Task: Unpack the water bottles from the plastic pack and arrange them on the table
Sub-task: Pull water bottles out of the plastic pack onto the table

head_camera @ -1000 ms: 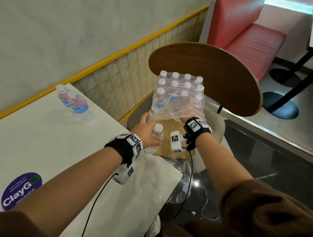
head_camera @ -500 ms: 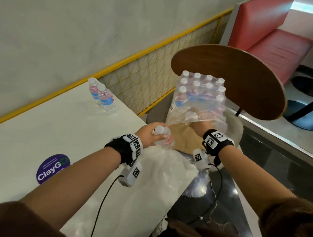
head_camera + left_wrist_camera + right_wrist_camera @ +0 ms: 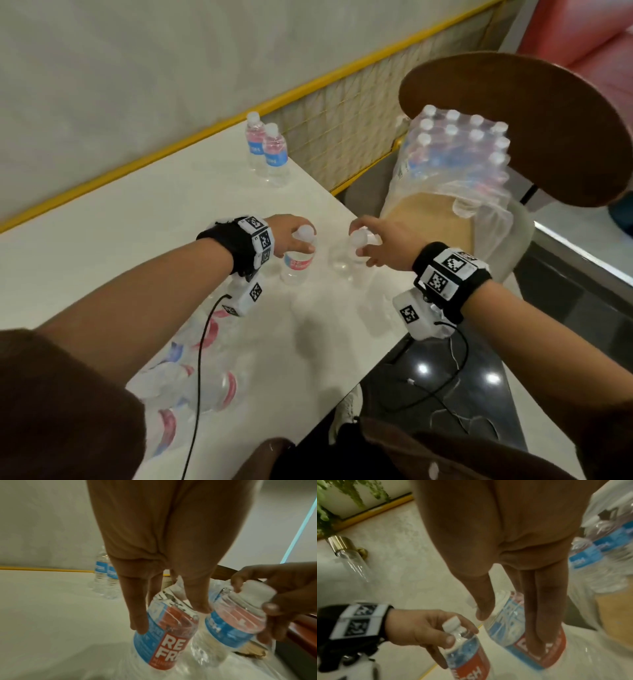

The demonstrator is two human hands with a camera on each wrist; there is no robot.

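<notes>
Your left hand and right hand are each gripping a bottle near the table's right edge; you are probably setting them down, then returning to the pack.

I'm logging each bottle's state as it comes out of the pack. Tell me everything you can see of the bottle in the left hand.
The bottle in the left hand is small, clear plastic with a white screw cap and a blue, red and white label wrapped around it. It stands roughly upright over the white table, near its right edge; whether its base touches down is unclear. The left hand grips it from above around neck and shoulder. A second bottle is close beside it, apart.
</notes>
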